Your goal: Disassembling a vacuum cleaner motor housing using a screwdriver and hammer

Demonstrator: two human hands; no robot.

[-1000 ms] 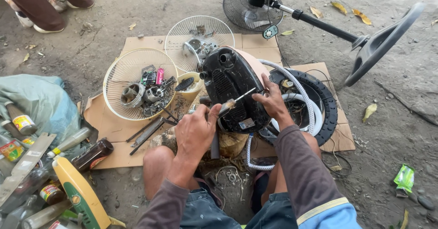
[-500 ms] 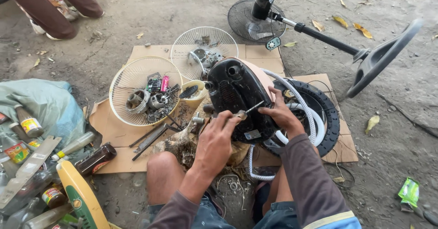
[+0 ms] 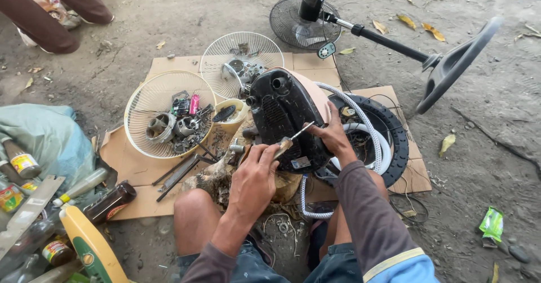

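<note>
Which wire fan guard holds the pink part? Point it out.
The nearer white fan guard, left of the black housing: its pile includes the pink part. The farther guard holds only grey metal parts.

Appliance body [image 3: 284, 114] sits mid-cardboard [image 3: 169, 66], w/ left hand [image 3: 253, 178] just below it and right hand [image 3: 332, 136] at its right edge. Screwdriver [image 3: 290, 139] btwn hands, on the body. Fan grilles [image 3: 152, 100] to the left, parts inside. Tyre [image 3: 394, 133] right; standing fan [image 3: 307, 18] behind. Bottles [image 3: 107, 201] far left.
</note>
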